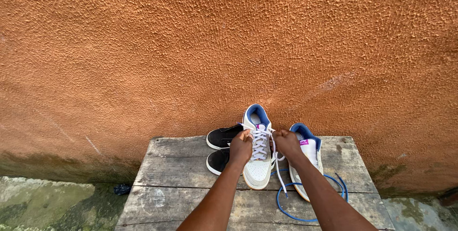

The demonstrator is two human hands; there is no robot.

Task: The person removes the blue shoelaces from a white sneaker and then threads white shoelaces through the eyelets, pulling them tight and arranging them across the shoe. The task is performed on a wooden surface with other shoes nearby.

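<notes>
Both hands, left hand (241, 146) and right hand (286, 142), apparently pinch the white lace (275, 162) over the white sneaker (258, 164).

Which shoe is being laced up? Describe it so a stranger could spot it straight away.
On the weathered wooden bench against the rough orange wall, find the laced sneaker between the left hand and right hand. Unlike the black shoes and the unlaced sneaker, it carries white laces.

A: Soft, even daylight, quite bright; the orange stucco wall (229, 45) shows its grain crisply, with no glare.

B: Shadows are faint, perhaps a thin one beneath the sneakers (260, 159). The wide lens bows the edges slightly.
</notes>
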